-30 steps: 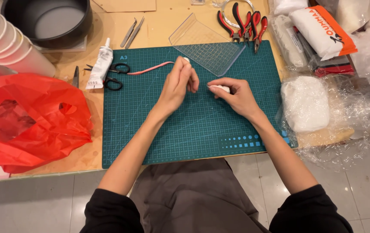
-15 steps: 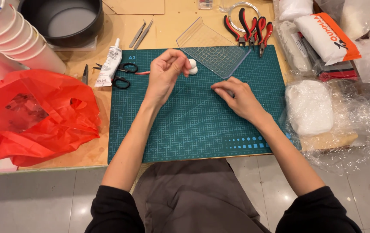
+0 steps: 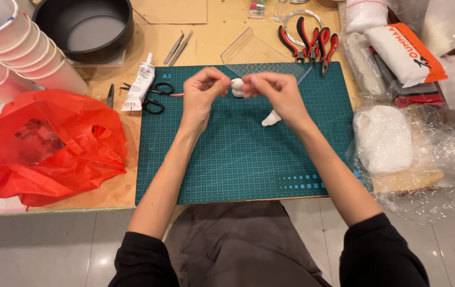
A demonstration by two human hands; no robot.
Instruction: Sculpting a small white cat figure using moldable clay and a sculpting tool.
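My left hand and my right hand meet above the far part of a green cutting mat. Between their fingertips they pinch a small white lump of clay. A second white clay piece lies on the mat just under my right wrist. A clear plastic sheet rests at the mat's far edge behind the hands.
Black scissors and a white glue tube lie left of the mat. A red plastic bag fills the left side, stacked paper cups and a dark pot behind. Red pliers, white clay block in wrap at right.
My right hand lifted off the mat and came up to meet the left, which raised the white lump. A clay piece stays on the mat where the right hand was.
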